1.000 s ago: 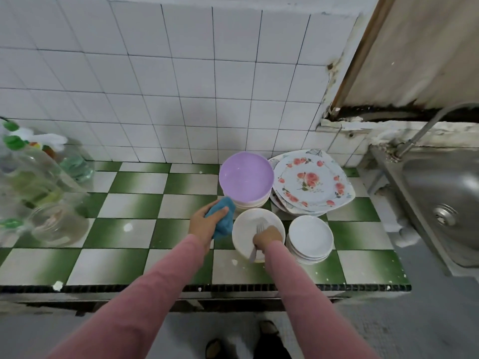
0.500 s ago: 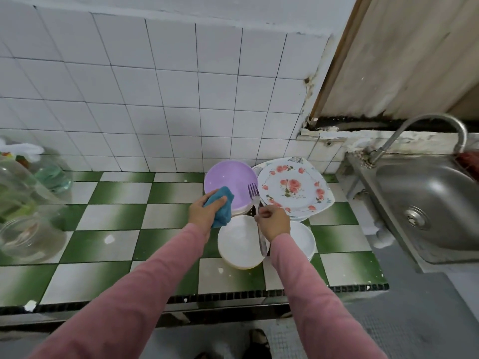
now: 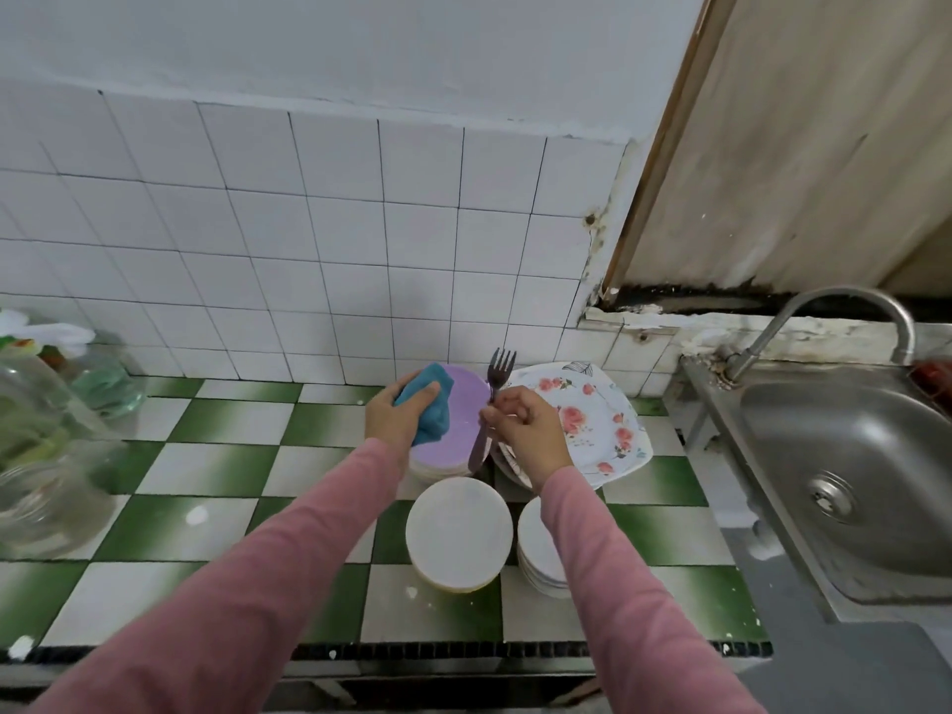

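- The right hand (image 3: 525, 430) is pinching a fork (image 3: 492, 404) upright, tines up, in front of the purple plate (image 3: 458, 425).
- The left hand (image 3: 399, 417) is gripping a blue cloth (image 3: 430, 404) just beside the fork.
- White plates (image 3: 458, 533) are sitting on the checked counter (image 3: 206, 466) below.

**A:** Here's the counter (image 3: 221, 471), green and white checks, running up to the tiled wall. What's sitting on it?

**B:** Along the back edge, a purple plate (image 3: 463, 404) tops a pale stack. Just beside it, toward the back right corner, there's a pile of floral plates (image 3: 592, 420).

**A:** And nearer the front edge?

**B:** A white plate stack (image 3: 458, 533) sits in front of the purple one, with a smaller white stack (image 3: 533, 548) just beside it on the right.

**A:** Left edge?

**B:** A glass jar (image 3: 51, 502) there, and a greenish jar (image 3: 105, 386) in the back left corner. White specks dot the tiles.
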`<state>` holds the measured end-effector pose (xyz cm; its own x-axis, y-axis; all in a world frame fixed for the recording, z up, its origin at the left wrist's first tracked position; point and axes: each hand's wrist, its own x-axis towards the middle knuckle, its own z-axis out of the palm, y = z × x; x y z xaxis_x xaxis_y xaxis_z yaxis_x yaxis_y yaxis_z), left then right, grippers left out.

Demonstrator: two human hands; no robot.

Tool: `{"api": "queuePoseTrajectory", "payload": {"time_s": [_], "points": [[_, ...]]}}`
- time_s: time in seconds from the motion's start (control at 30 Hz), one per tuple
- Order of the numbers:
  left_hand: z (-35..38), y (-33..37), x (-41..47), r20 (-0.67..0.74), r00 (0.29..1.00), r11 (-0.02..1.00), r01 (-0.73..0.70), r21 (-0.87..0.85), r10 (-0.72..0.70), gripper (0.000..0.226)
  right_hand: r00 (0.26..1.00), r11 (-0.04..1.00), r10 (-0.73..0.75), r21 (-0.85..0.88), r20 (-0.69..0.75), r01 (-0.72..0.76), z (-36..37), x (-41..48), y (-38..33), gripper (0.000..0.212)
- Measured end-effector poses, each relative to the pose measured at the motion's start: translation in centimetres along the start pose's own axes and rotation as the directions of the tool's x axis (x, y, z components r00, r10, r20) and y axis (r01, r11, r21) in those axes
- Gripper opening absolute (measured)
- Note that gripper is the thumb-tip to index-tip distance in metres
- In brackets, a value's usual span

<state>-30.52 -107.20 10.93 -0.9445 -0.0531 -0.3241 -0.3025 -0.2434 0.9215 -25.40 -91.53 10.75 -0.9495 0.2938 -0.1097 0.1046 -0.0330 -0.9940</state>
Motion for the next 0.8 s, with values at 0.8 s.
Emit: {"api": "queuePoseTrajectory", "payload": {"time_s": [0.8], "points": [[6.0, 3.8, -0.5, -0.055, 0.850, 0.839, -0.505, 0.205, 0.525, 0.031, 0.985, 0.990, 0.094, 0.093, 0.148, -0.109, 0.9, 2.5, -3.9, 0.031]]}}
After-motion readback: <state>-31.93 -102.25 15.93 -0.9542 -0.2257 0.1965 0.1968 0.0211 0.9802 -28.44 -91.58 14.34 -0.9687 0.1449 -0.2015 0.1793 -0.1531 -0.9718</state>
